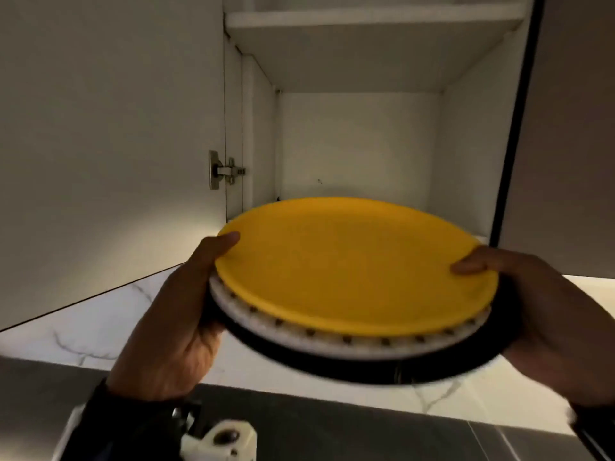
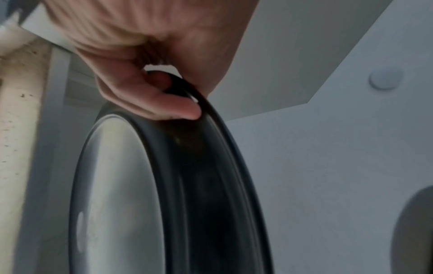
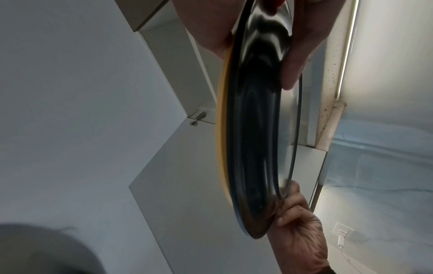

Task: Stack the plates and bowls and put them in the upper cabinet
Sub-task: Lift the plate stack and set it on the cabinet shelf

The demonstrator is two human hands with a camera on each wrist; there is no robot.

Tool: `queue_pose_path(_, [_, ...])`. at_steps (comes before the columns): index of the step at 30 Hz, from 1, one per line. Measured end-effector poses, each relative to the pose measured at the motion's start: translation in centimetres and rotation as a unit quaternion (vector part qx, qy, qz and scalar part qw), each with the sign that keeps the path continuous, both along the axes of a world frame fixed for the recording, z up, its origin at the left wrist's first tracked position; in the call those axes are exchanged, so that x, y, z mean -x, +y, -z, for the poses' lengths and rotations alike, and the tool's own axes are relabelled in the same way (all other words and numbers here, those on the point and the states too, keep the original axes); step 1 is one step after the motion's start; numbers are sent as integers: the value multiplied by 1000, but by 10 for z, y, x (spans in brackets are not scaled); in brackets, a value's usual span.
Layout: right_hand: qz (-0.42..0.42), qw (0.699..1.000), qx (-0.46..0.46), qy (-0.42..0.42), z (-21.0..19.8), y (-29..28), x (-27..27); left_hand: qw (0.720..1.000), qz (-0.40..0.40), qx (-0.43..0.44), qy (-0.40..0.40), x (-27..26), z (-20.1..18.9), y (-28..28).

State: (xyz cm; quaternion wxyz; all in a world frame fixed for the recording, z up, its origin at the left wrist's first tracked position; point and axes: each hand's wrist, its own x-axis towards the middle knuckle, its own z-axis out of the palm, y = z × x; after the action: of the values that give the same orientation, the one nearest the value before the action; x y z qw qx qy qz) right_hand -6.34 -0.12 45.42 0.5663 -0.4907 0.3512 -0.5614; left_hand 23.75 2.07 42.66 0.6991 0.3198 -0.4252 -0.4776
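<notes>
A stack of three plates hangs in front of the open upper cabinet (image 1: pixel 359 141): a yellow plate (image 1: pixel 356 264) on top, a white plate with dark dots (image 1: pixel 332 344) under it, a black plate (image 1: pixel 332 369) at the bottom. My left hand (image 1: pixel 186 314) grips the stack's left rim, thumb on the yellow plate, fingers beneath. My right hand (image 1: pixel 539 311) grips the right rim the same way. The left wrist view shows the black plate's underside (image 2: pixel 206 185) with fingers (image 2: pixel 173 107) curled on it. In the right wrist view the black plate (image 3: pixel 255 129) is edge-on.
The cabinet's lower shelf floor (image 1: pixel 479 239) lies just behind the stack; an upper shelf (image 1: pixel 366 24) sits above. The open door (image 1: pixel 100 144) with its hinge (image 1: pixel 226 169) stands at the left. A marbled backsplash (image 1: pixel 100 324) and a dark counter (image 1: pixel 332 427) lie below.
</notes>
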Motion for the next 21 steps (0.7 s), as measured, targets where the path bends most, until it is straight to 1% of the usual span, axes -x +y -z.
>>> queue_pose_path(2, [-13, 999, 12, 28, -17, -11, -1, 1000, 2, 10, 7, -2, -12, -16])
queue_pose_path(3, [-10, 999, 14, 38, -24, -20, -1, 1000, 18, 13, 7, -3, -19, -26])
queue_pose_path(4, [4, 999, 7, 47, -31, -32, 2, 1000, 15, 11, 4, -2, -25, -35])
queue_pose_path(8, [33, 999, -12, 23, -57, -68, 6, 999, -18, -31, 6, 3, -48, -74])
queue_pose_path(10, [36, 999, -24, 6, -68, -85, 5, 998, -4, -55, 1, 5, -62, -91])
queue_pose_path(12, [41, 999, -24, 2, -74, -104, 4, 997, 20, -75, -8, 1, -70, -109])
queue_pose_path(16, [55, 998, -21, 0, -80, -141, 5, 994, 34, -100, -23, 0, -82, -139])
queue_pose_path(18, [72, 997, -36, 23, -82, -154, 6, 993, 39, -104, -26, 2, -87, -149])
queue_pose_path(21, [103, 991, -53, 66, -78, -170, 7, 993, 20, -106, -43, 6, -89, -165])
